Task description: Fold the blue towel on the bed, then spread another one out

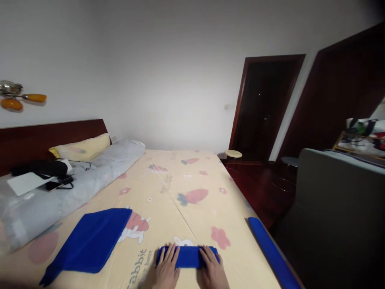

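Note:
A blue cloth (189, 257), folded into a narrow rectangular strip, lies on the bed close to me. My left hand (167, 263) rests over its left end, fingers stretched across the top and thumb near the closer edge. On the right end lies my right hand (211, 263), its fingers also extended over the fabric. To the left, another blue cloth (93, 241) is spread out flat with one corner trailing towards me. A long blue strip (270, 253) lies along the bed's right edge.
The bed (168, 216) has a cream sheet printed with carrots and rabbits. A grey quilt roll (99, 172) bears a phone (51, 186) and a black bag (45, 167). A yellow pillow (86, 149) leans behind. Stools (233, 153) and a dark grey panel (333, 216) stand right.

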### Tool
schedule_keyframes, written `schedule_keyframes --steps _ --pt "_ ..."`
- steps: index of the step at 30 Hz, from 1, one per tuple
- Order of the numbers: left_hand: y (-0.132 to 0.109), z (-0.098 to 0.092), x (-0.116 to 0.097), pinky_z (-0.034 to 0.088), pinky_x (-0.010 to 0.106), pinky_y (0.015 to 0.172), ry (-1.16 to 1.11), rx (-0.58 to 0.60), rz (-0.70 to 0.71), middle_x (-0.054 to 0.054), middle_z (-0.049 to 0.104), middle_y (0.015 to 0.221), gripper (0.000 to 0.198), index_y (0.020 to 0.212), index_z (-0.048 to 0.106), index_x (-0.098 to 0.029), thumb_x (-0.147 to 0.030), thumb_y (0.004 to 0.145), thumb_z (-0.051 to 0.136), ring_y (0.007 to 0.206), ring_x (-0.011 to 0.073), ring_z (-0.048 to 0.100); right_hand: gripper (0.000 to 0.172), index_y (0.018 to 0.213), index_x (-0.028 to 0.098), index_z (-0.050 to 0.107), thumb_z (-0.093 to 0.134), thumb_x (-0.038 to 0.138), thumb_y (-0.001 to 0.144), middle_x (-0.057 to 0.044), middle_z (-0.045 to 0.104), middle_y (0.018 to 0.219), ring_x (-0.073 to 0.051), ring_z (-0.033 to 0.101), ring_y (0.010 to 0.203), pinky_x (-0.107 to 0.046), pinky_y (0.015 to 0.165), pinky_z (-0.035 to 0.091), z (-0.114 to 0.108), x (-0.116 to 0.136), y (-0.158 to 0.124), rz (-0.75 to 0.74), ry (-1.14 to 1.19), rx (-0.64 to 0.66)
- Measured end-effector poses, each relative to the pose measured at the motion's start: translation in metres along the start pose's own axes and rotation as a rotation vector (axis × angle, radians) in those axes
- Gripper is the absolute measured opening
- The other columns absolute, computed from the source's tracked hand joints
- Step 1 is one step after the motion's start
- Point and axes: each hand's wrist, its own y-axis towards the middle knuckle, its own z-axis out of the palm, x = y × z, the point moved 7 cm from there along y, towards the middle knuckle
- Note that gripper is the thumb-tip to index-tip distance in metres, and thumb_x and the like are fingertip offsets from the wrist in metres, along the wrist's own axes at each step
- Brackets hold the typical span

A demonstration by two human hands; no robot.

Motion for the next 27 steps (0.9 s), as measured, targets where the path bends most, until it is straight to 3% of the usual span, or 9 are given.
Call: schedule_keyframes --steps 4,6,13,18,22,27 --pt "0.021 0.033 -0.018 0.01 0.055 0.121 0.004 -0.007 0.007 -0.003 0.001 0.159 0.081 0.147 -0.002 -0.025 -0.021 0.076 0.038 0.148 0.0228 0.004 0.07 0.145 0.029 0.025 0.042 0.021 0.078 -0.005 0.025 0.156 -0.026 0.024 0.144 -0.055 0.116 0.026 0.026 0.036 0.009 -0.069 0.021 0.041" --pt "0.024 0.043 -0.014 0.013 0.052 0.122 0.002 -0.006 0.032 -0.006 0.002 0.159 0.081 0.146 -0.003 -0.028 -0.022 0.077 0.038 0.148 0.0216 0.007 0.068 0.145 0.031 0.022 0.041 0.022 0.08 -0.003 0.024 0.156 -0.025 0.024 0.144 -0.056 0.116 0.027 0.033 0.035 0.008 -0.082 0.017 0.054" --pt "-0.004 0.016 0.05 0.018 0.05 0.121 0.108 -0.101 0.0 -0.006 0.006 0.158 0.072 0.146 -0.005 -0.03 -0.035 0.086 0.036 0.148 0.023 0.013 0.055 0.144 0.04 0.015 0.031 0.046 0.091 0.003 0.028 0.154 -0.025 0.028 0.143 -0.057 0.115 0.031 0.008 -0.017 -0.01 -0.019 -0.021 -0.018" --pt "-0.005 0.02 0.054 0.021 0.046 0.12 0.104 -0.112 -0.005 -0.007 0.006 0.159 0.073 0.147 -0.006 -0.031 -0.035 0.087 0.036 0.148 0.02 0.012 0.056 0.144 0.04 0.017 0.031 0.05 0.091 0.002 0.029 0.155 -0.025 0.027 0.143 -0.057 0.115 0.029 0.006 -0.014 -0.008 0.001 0.022 0.013" --pt "-0.002 0.02 0.053 0.016 0.046 0.122 0.068 -0.062 -0.022 -0.007 0.006 0.16 0.073 0.148 -0.003 -0.031 -0.036 0.086 0.037 0.148 0.0179 0.01 0.056 0.144 0.04 0.022 0.032 0.049 0.09 0.003 0.03 0.155 -0.024 0.026 0.144 -0.056 0.117 0.025 0.009 -0.016 -0.006 0.026 0.063 0.03" --pt "0.004 0.011 0.052 0.008 0.052 0.122 0.035 0.005 -0.038 -0.003 0.013 0.16 0.074 0.149 0.009 -0.025 -0.034 0.082 0.039 0.148 0.0194 0.011 0.063 0.143 0.031 0.032 0.039 0.028 0.08 -0.001 0.034 0.154 -0.022 0.027 0.144 -0.053 0.118 0.019 0.002 -0.018 0.0 0.064 0.091 0.086"
